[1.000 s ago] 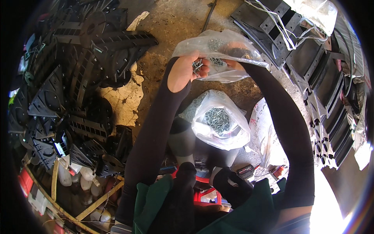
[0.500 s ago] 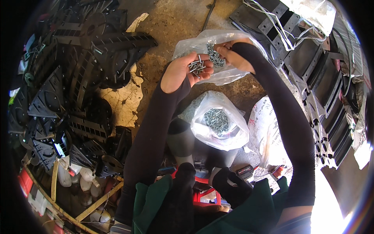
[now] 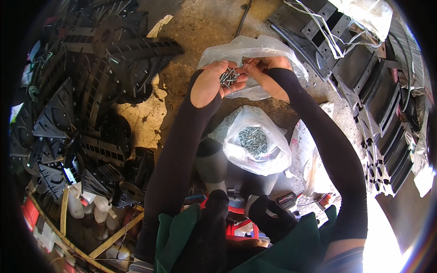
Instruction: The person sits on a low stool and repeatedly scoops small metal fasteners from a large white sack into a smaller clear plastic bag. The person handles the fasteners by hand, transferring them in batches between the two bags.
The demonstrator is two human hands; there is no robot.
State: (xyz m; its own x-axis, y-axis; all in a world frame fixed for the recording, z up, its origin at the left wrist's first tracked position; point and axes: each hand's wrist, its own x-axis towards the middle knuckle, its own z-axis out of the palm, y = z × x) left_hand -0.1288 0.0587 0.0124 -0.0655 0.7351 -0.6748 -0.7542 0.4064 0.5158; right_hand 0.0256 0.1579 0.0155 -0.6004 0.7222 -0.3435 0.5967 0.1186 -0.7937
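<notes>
My left hand (image 3: pixel 207 88) is turned palm up, with its fingers curled round a loose handful of small silvery bolts (image 3: pixel 230 78). Beside it, my right hand (image 3: pixel 271 83) has thumb and fingers pinched together at the left fingertips; whatever lies between them is too small and covered to make out. Both hands are above a clear plastic bag (image 3: pixel 261 42) that lies open on the ground, its contents now hidden behind the right hand. Closer to me stands a second open plastic bag (image 3: pixel 275 166), holding many small screws or bolts (image 3: pixel 253 140).
Black slotted metal parts (image 3: pixel 91 91) are piled along the left. Dark metal plates and bars (image 3: pixel 380 113) lie stacked on the right. A white printed sack (image 3: pixel 309 154) sits right of the nearer bag, with a dark battery-like block (image 3: pixel 287 200) below it.
My right hand has moved left from inside the far bag to the left hand's fingertips, covering the nuts that showed there. The left hand stays nearly in place, keeping its bolts.
</notes>
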